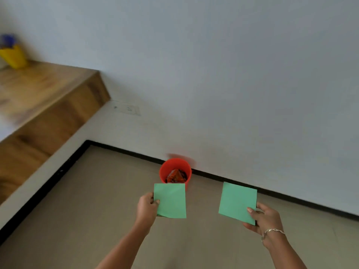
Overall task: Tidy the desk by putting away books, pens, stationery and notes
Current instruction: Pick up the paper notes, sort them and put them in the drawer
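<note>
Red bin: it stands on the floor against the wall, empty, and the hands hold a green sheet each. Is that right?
Not quite. The red bin is not empty: the head view shows crumpled rubbish inside it. The rest holds: it stands on the floor against the wall, the left hand holds the left green sheet and the right hand holds the right green sheet.
</note>
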A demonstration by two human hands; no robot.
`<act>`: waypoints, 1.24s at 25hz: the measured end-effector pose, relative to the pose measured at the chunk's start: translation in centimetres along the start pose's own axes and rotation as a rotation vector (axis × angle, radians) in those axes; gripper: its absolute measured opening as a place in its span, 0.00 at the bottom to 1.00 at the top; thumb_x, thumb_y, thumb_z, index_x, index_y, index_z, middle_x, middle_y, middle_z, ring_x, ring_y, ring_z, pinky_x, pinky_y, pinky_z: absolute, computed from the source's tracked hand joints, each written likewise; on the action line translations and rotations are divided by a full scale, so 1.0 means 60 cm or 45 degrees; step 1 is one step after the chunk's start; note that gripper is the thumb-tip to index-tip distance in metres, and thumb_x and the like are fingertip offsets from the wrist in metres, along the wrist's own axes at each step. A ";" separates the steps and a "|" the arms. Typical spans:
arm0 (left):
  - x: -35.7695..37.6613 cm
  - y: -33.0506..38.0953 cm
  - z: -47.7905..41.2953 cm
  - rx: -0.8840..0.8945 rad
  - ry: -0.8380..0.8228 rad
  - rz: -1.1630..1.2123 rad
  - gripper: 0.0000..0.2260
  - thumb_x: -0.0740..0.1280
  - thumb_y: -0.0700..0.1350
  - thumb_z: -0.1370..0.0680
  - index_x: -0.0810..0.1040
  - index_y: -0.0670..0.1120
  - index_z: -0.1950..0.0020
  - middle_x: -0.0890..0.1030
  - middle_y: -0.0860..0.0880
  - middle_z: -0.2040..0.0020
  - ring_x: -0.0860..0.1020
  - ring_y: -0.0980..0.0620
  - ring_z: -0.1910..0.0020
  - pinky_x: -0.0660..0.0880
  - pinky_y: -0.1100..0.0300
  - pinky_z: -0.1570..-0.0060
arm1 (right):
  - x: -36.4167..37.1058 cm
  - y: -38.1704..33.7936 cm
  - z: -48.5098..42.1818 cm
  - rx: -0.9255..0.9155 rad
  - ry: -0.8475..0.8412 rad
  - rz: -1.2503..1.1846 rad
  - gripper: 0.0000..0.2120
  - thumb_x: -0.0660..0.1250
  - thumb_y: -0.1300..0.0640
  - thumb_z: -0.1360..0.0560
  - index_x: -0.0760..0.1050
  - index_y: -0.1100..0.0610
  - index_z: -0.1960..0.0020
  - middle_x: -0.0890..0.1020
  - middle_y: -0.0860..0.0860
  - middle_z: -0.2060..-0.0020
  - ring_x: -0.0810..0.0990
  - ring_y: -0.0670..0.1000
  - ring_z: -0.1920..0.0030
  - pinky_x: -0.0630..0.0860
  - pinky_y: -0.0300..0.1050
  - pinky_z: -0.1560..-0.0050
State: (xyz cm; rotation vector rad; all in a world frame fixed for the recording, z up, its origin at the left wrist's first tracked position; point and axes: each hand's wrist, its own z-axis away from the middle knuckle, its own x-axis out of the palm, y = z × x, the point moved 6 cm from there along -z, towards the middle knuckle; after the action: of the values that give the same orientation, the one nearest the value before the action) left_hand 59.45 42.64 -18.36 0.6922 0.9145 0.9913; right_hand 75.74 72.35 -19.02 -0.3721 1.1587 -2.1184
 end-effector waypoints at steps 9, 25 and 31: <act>-0.329 -0.058 0.127 -0.046 0.503 0.276 0.10 0.59 0.31 0.23 0.76 0.43 0.54 0.81 0.41 0.51 0.80 0.42 0.53 0.76 0.56 0.63 | 0.324 -0.073 0.167 -0.118 -0.570 0.212 0.09 0.62 0.72 0.26 0.73 0.63 0.49 0.78 0.56 0.62 0.78 0.57 0.63 0.77 0.40 0.80; -0.952 -0.311 0.416 -0.147 1.289 0.588 0.09 0.62 0.34 0.22 0.77 0.40 0.44 0.80 0.44 0.49 0.80 0.46 0.50 0.78 0.49 0.47 | 0.876 0.065 0.650 -0.066 -1.345 0.492 0.11 0.62 0.72 0.27 0.72 0.65 0.45 0.83 0.55 0.66 0.81 0.49 0.76 0.77 0.40 0.80; -1.087 -0.353 0.445 -0.151 1.456 0.567 0.09 0.63 0.31 0.24 0.77 0.35 0.46 0.81 0.40 0.50 0.80 0.42 0.51 0.78 0.47 0.48 | 0.997 0.097 0.750 -0.103 -1.436 0.551 0.11 0.63 0.72 0.27 0.73 0.66 0.45 0.82 0.56 0.66 0.81 0.49 0.76 0.76 0.39 0.81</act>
State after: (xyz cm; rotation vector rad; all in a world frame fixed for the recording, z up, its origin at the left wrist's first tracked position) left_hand 74.97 -27.58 -2.77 0.1631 1.6969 1.8901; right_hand 59.10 0.92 -2.83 -1.0607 0.5507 -1.1401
